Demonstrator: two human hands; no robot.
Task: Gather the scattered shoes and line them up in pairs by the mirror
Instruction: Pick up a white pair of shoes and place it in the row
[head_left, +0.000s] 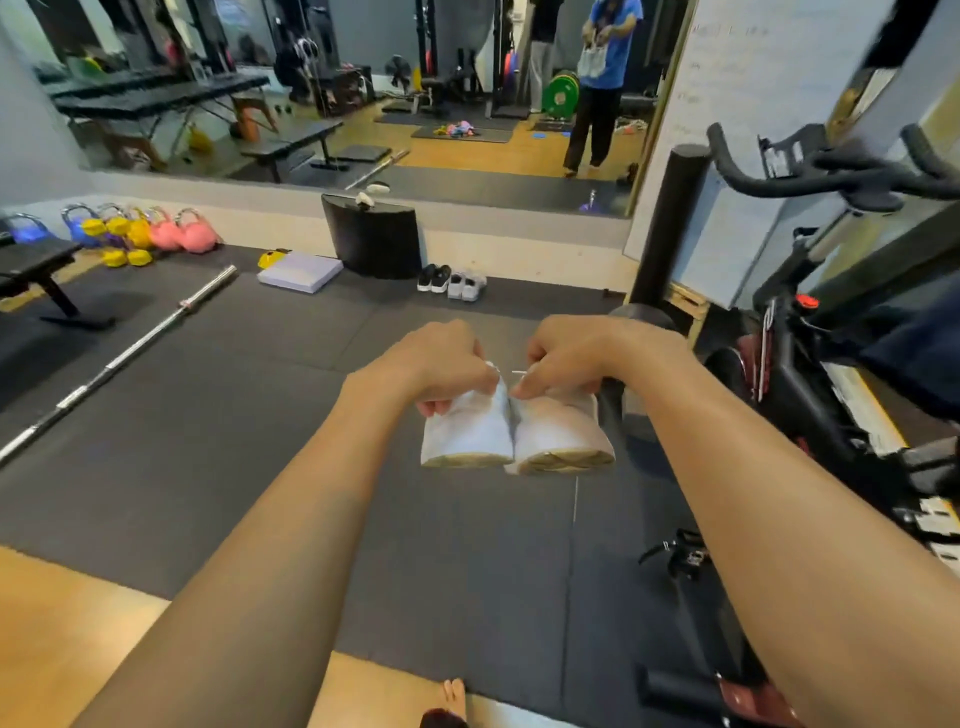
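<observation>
left hand: fingers curled tight, pinching the left white shoe at its upper edge. right hand: same grip on the right white shoe. both shoes hang off the floor in front of you, with their sides touching and their soles showing along the bottom. a lace end pokes out between your hands. likely reason for the hold: one shoe per hand keeps the pair matched, so you can set both down together, already aligned.

further out: the grey mat runs to the low wall under the mirror. a black pair and a pale pair stand there side by side, just right of a black block. the strip of mat right of the pale pair looks like the slot for yours.

containers: no bin, box or rack for shoes in view. the black block carries a small pale object on top; you can't tell what it is from here.
</observation>
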